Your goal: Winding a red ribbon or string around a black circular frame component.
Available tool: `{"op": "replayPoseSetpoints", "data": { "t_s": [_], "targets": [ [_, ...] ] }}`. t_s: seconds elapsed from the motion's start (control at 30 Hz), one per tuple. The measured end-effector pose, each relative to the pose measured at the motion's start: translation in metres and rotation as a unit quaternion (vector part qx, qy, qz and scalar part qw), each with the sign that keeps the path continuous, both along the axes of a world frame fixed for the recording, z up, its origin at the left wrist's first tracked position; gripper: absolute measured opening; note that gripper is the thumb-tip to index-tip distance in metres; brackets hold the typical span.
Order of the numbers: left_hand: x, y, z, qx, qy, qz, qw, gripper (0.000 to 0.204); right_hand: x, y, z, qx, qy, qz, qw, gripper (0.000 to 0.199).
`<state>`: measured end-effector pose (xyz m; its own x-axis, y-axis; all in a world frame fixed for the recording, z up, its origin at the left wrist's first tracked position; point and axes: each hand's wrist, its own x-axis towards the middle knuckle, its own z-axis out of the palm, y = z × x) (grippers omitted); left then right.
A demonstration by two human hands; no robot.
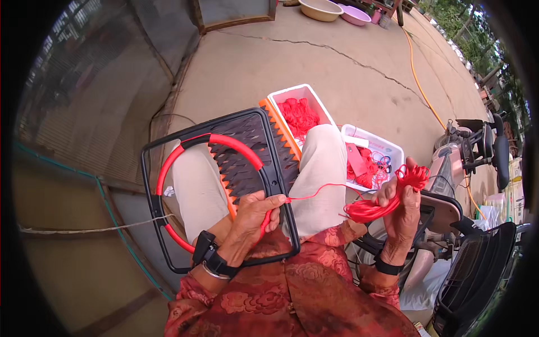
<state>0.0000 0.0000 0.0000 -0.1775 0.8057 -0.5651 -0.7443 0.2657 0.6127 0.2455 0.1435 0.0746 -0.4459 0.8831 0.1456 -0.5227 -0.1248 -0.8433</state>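
The left hand (252, 216) sits just below picture centre, fingers curled and pinched shut on the red-wrapped ring (216, 140) where its lower right arc meets the black plastic frame (154, 208); thumb and forefinger press the red cord (317, 191) against that spot. The ring lies inside the frame, and both rest tilted across the person's lap, over the pale trousers. From the pinch the cord runs taut toward 3 o'clock to the right hand (401, 210), which is closed around a bundle of red cord (373, 209), with a loose tuft of loops standing above its fingers at 1 o'clock. Both wrists carry black bands.

Behind the frame, at 12 o'clock from the left hand, an orange-and-black toothed panel (278, 135) lies against the knees. Beyond it on the concrete ground stands a white foam box (278, 96) filled with red cord, and beside that, toward 2 o'clock, a white tray (393, 149) with red pieces and small rings. A parked scooter (471, 146) stands at 3 o'clock. Far off at 12 o'clock sit two basins (337, 10), one cream, one pink.
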Motion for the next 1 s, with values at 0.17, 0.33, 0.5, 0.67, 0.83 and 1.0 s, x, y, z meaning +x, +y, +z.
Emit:
{"op": "replayPoseSetpoints", "data": {
  "t_s": [0.17, 0.33, 0.5, 0.67, 0.83, 1.0],
  "targets": [
    [-0.003, 0.000, 0.005, 0.000, 0.008, -0.002, 1.000, 0.016, 0.033, 0.017, -0.007, -0.058, -0.007, -0.130, 0.990, 0.033],
    [0.001, 0.001, 0.005, 0.025, 0.003, -0.015, 1.000, 0.013, 0.080, 0.069, -0.032, -0.103, 0.192, -0.026, 0.976, 0.030],
    [0.000, -0.005, 0.003, 0.025, 0.011, -0.012, 1.000, 0.013, 0.087, 0.101, -0.072, -0.212, 0.245, -0.092, 0.942, 0.028],
    [-0.012, -0.010, -0.002, 0.019, -0.003, 0.023, 1.000, 0.016, 0.192, 0.155, -0.137, -0.196, 0.101, -0.293, 0.930, 0.027],
    [-0.007, -0.009, -0.003, 0.008, 0.010, 0.032, 0.999, 0.016, 0.077, 0.106, -0.062, -0.001, -0.074, -0.184, 0.980, 0.027],
    [-0.005, -0.009, -0.001, 0.020, 0.010, 0.019, 1.000, 0.015, -0.074, 0.057, -0.007, 0.097, -0.253, -0.026, 0.962, 0.033]
  ]
}}
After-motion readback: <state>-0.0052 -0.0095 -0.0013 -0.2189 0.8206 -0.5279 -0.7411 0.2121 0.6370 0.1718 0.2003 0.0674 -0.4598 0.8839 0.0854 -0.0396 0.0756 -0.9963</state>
